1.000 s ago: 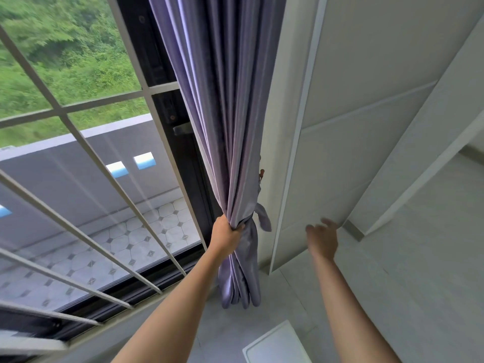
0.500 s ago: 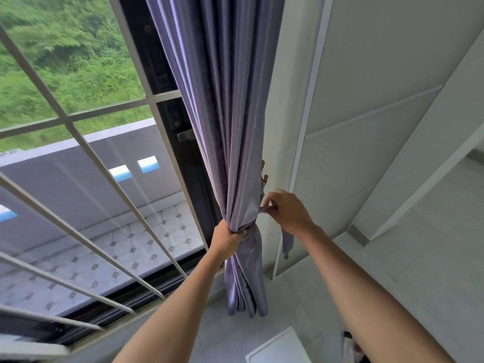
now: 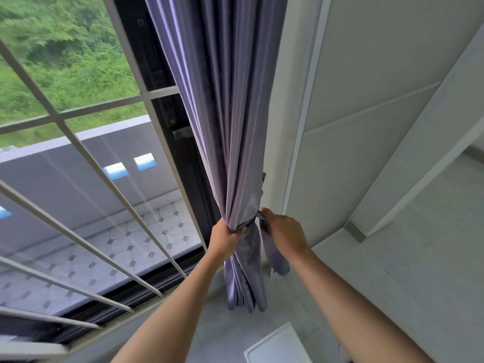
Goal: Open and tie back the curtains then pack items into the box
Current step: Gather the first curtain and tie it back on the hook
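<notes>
A purple curtain (image 3: 225, 121) hangs gathered into a narrow bundle beside the dark window frame. My left hand (image 3: 225, 238) grips the bundle at its waist, fingers closed around the folds. A matching purple tie-back strap (image 3: 272, 248) comes off the bundle's right side and hangs down. My right hand (image 3: 284, 233) is closed on that strap just right of the bundle. A small hook (image 3: 263, 176) shows on the wall behind the curtain's right edge. The curtain's lower end (image 3: 246, 292) hangs near the floor.
A window with white security bars (image 3: 86, 237) fills the left, with a tiled balcony and greenery outside. A pale wall with trim (image 3: 366, 127) is on the right. A white lid or box corner (image 3: 277, 347) lies on the floor at the bottom.
My right hand came in from the open floor area to the curtain and took hold of the tie-back strap, then shifted slightly lower. My left hand kept its grip on the bundle.
</notes>
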`<state>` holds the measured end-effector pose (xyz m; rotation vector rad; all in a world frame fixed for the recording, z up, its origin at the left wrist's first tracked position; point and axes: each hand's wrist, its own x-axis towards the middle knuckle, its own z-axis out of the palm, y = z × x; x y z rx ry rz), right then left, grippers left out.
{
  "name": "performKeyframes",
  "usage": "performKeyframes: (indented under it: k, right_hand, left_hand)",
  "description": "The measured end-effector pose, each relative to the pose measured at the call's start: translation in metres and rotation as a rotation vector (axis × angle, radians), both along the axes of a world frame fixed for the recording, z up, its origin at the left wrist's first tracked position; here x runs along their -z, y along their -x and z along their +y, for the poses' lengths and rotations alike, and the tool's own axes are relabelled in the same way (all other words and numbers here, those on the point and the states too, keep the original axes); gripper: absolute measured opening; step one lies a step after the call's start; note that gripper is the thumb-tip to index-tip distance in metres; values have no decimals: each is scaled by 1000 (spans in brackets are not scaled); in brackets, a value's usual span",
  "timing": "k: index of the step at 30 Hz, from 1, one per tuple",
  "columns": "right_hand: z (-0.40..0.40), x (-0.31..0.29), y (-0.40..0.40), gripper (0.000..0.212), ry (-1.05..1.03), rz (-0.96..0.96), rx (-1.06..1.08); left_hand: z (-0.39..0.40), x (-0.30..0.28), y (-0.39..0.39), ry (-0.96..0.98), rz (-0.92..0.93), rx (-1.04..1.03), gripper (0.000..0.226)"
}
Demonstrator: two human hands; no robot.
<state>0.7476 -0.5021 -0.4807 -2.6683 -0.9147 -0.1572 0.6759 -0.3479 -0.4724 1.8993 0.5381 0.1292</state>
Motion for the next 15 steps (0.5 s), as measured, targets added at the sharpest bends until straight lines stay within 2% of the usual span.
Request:
performKeyframes:
  k: [7, 11, 15]
  right_hand:
    - [11, 17, 23, 26, -135, -57, 95]
    - [13, 22, 40, 16, -246, 181, 231]
    - [19, 35, 62, 15, -220, 285, 297]
  left_hand:
    - [-1, 9, 12, -83, -97, -34, 23]
    - [-2, 21, 20, -151, -94, 37, 19]
    - [-6, 21, 24, -272, -93, 11, 15]
